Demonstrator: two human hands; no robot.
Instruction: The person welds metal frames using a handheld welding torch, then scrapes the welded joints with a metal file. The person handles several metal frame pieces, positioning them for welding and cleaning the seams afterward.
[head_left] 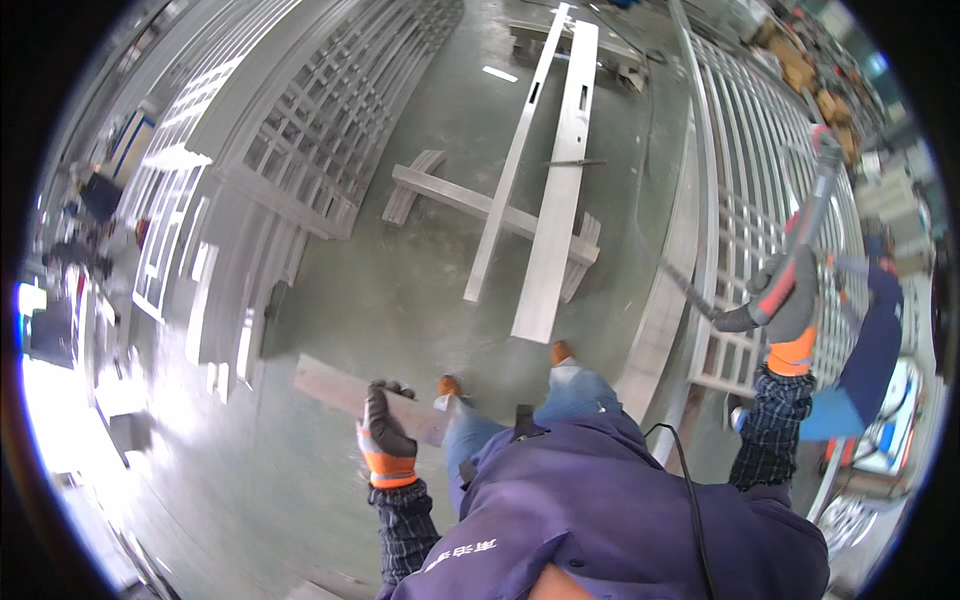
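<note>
My left hand [385, 435], in a grey glove with an orange cuff, is closed around a short, flat, pale bar [333, 385] beside my left leg. The bar shows on both sides of the fingers. Out to the right, my right hand [795, 305], gloved alike, grips a long red and grey tool [812, 190]. A dark, bent, ribbed end [735, 320] sticks out from this tool to the left of the hand. Its exact kind I cannot make out. Ahead of my feet, a narrow metal bar [515, 160] and a wider slotted metal profile [560, 215] rest across a crossbeam [450, 195].
Lattice metal panels [320, 120] stand stacked at the left. Another barred panel [745, 160] lies along the right, beside a long beam [665, 320]. A person in a dark blue sleeve [872, 345] is close by on the right. A thin cable [645, 150] runs over the floor.
</note>
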